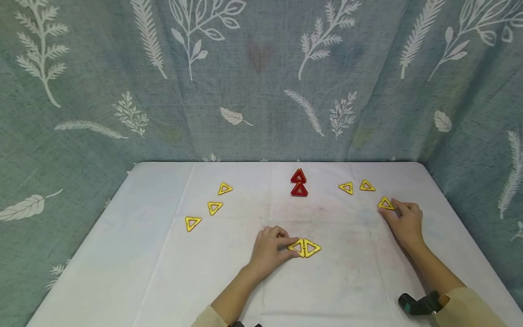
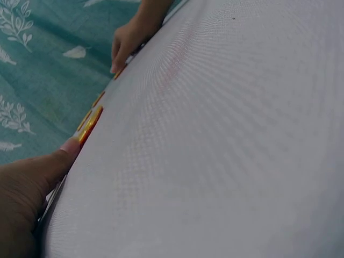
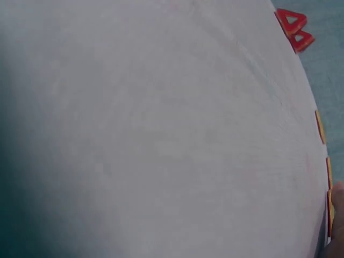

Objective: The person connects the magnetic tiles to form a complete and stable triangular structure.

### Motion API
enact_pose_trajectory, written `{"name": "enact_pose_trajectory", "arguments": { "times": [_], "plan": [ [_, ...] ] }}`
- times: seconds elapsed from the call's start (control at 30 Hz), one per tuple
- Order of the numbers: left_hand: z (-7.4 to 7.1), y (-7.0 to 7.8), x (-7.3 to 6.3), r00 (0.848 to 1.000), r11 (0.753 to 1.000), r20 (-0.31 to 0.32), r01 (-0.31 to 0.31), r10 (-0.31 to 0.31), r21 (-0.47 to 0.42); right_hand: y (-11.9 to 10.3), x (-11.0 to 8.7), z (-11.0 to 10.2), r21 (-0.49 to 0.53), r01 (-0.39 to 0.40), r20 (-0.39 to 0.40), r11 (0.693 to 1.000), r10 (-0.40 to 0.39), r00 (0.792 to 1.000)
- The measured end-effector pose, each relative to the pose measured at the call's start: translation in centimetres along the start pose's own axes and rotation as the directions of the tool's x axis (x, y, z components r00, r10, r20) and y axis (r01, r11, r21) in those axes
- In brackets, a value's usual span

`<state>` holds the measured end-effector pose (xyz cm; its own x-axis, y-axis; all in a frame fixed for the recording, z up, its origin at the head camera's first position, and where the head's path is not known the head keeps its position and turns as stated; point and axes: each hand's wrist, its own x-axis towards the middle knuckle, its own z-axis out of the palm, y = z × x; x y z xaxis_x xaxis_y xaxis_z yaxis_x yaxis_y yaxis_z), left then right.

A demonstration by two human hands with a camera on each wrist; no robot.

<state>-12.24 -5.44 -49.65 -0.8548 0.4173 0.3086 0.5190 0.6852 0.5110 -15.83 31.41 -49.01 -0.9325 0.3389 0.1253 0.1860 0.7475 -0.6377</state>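
Observation:
Two yellow triangular tiles, each with a hollow middle, lie edge to edge near the front centre of the table. My left hand pinches the left tile of this pair between thumb and fingers; the right tile points away from it. Over on the right side, my right hand has thumb and fingers on another yellow triangular tile, gripping it at the table surface. In the left wrist view, the left thumb shows against the tile's edge. Only a bit of the right hand shows in the right wrist view.
Beyond the right hand's tile lie two more yellow triangles, one close by and one further left. Three yellow triangles form a slanting row at left. Red triangular pieces stand at the back centre of the white-covered table, before a curtain.

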Motion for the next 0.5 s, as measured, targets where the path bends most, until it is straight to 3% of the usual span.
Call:
{"name": "enact_pose_trajectory", "arguments": {
  "times": [0.27, 0.5],
  "plan": [
    [-0.21, 0.1, -0.05, 1.0, 1.0, 0.005, 0.006, -0.006, -0.017, -0.43, 0.54, 0.14, -0.032, -0.02, 0.005, 0.999, 0.02, 1.0],
    [-0.1, 0.07, 0.0, 1.0, 1.0, 0.009, 0.008, -0.008, -0.029, -0.68, 0.48, -0.1, 0.001, -0.053, -0.016, 0.999, 0.053, 0.998]
  ]
}}
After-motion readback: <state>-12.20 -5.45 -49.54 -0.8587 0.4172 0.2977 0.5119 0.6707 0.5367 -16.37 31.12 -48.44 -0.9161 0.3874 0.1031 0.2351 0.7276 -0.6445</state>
